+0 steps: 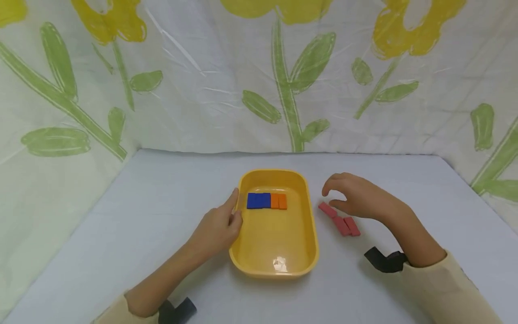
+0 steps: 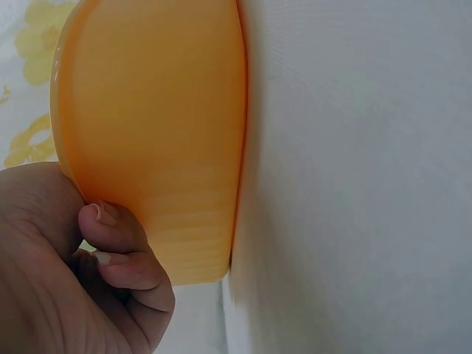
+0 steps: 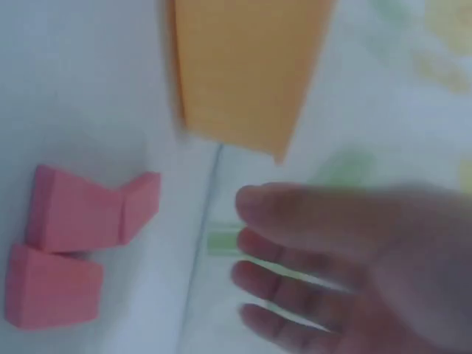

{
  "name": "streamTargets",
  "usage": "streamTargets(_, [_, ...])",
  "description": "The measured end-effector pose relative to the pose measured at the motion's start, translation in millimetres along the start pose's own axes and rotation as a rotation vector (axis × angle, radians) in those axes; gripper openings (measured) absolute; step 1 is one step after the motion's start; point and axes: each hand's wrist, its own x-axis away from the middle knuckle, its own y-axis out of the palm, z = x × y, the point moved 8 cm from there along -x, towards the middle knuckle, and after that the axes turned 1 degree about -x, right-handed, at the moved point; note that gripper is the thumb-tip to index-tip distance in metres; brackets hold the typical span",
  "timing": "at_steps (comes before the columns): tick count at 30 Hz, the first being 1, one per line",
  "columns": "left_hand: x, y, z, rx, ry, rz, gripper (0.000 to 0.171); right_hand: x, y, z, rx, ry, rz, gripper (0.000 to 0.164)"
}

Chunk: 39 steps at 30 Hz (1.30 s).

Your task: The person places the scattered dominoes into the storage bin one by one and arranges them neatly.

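Note:
A yellow plastic tray stands on the table. My left hand grips its left rim; in the left wrist view its fingers curl against the tray's outer wall. Inside, toward the far end, blue blocks and two orange blocks lie side by side in a row. Three pink blocks lie on the table right of the tray. Above them hovers my right hand, fingers loosely bent, thumb and forefinger apart, holding nothing. The right wrist view also shows the pink blocks apart from the fingers.
The table has a pale cloth. Behind it hangs a white sheet painted with yellow flowers and green leaves. A black strap piece sticks out near the right sleeve, another near the left.

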Motion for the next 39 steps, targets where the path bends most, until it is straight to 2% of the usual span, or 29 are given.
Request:
streamTargets(5, [0.2,1.2,-3.2,0.007,-0.02,-0.009,0.064,1,17,17,-0.05,0.126,-0.151,0.022])
streamTargets(8, [0.4,1.1,-3.6,0.014,-0.03,-0.014,0.064,-3,28,20,-0.046,0.161,-0.194,0.024])
streamTargets(16, [1.1,-0.1,-3.7,0.011,-0.022,-0.012,0.064,-11,41,10,-0.091,0.105,-0.17,0.04])
streamTargets(22, [1.2,-0.9,-3.9,-0.004,0.002,0.009,0.062,-15,45,7,-0.101,0.081,-0.17,0.024])
streamTargets(26, [1.1,-0.3,-2.9,0.002,0.01,0.005,0.062,-15,47,10,-0.1,0.105,-0.168,0.02])
streamTargets(32, [0.7,-0.2,-1.0,0.008,0.012,0.0,0.062,-12,43,9,-0.075,0.073,-0.143,0.013])
streamTargets(35, [0.2,0.0,0.0,0.007,0.015,0.0,0.062,-9,39,10,-0.082,0.071,-0.141,0.012])
streamTargets(39, [-0.3,0.1,0.6,-0.003,0.016,0.0,0.063,-5,31,8,-0.089,0.058,-0.13,0.021])
